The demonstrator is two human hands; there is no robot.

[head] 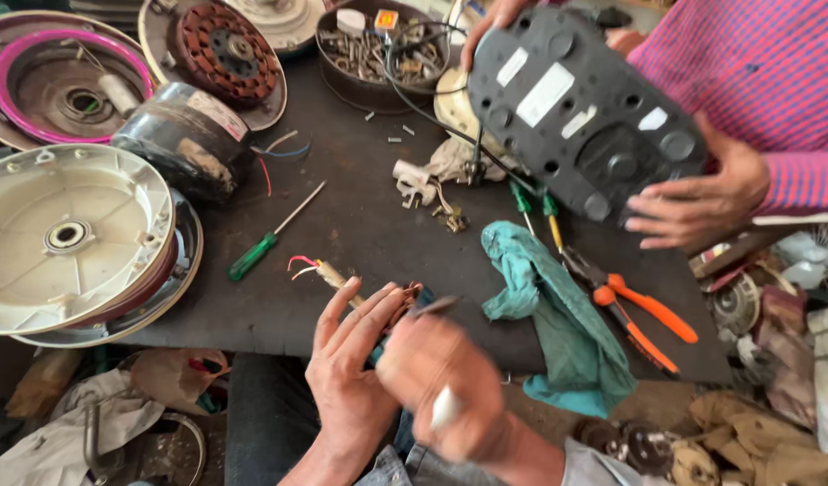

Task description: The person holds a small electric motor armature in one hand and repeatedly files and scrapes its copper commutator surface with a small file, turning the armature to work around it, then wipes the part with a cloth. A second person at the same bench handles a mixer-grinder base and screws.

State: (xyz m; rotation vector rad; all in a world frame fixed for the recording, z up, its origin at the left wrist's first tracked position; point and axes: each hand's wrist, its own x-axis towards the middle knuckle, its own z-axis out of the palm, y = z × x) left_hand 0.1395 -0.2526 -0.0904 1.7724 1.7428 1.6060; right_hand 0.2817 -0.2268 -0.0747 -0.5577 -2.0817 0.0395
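My left hand [349, 364] is at the near edge of the dark workbench [360, 225], fingers curled around a copper wire coil [405, 301] with a sleeved lead and red and white wire ends [319, 268] sticking out to the left. My right hand [441, 382] is blurred just right of it, closed on a thin dark tool whose tip [436, 306] touches the coil. Across the bench another person in a pink striped sleeve holds a black appliance base [580, 112] tilted up with both hands.
A green-handled screwdriver [256, 252] lies mid-bench. A teal rag [549, 315] and orange-handled pliers [643, 319] lie to the right. Fan motor parts, a white round cover [67, 238] and a black motor [184, 139] crowd the left. A bowl of screws [378, 54] sits at the back.
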